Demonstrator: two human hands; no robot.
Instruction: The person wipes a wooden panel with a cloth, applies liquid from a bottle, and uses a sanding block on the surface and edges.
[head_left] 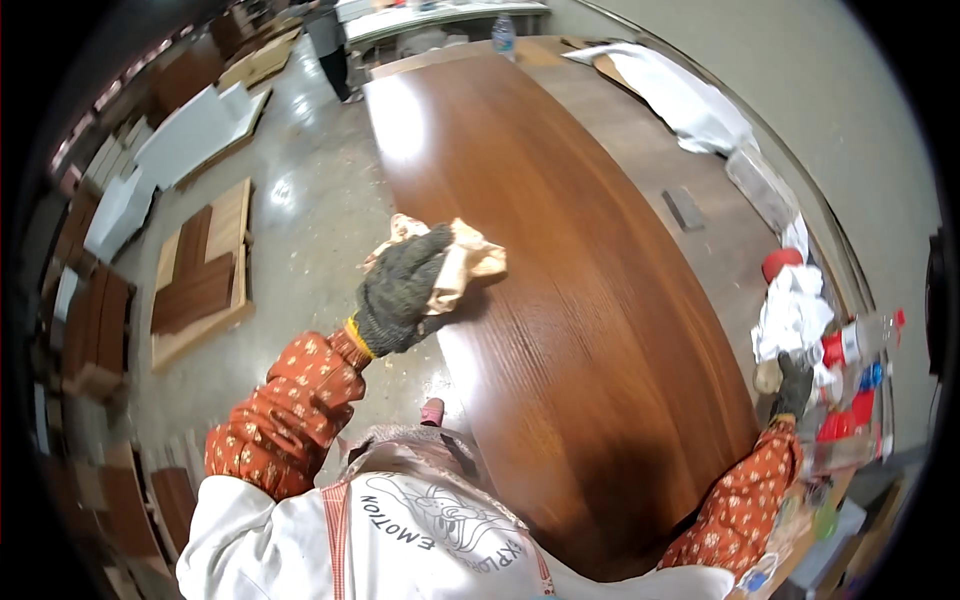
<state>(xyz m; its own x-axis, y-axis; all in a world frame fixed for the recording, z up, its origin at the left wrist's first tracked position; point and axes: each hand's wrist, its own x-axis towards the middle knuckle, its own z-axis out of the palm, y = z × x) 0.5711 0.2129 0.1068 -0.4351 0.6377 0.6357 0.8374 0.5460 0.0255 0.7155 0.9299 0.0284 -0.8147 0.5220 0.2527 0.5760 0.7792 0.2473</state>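
My left hand (398, 290), in a dark knit glove with a yellow cuff edge, is closed on a crumpled cream-and-tan cloth (468, 262). The hand and cloth are at the left edge of a long, glossy brown wooden panel (590, 300), and the cloth overlaps its surface. At the panel's right side my right hand (793, 388), also in a dark glove, reaches among bottles and cloths. A small round tan object (768, 376) is right beside its fingers. Whether the hand grips that object cannot be made out.
Clear plastic bottles (868, 338) and a white cloth (793, 308) crowd the right side. A grey block (684, 209) lies beyond the panel's right edge. A bottle (503, 38) stands at the far end. Wooden boards (205, 270) lie on the left floor; a person (328, 45) stands far off.
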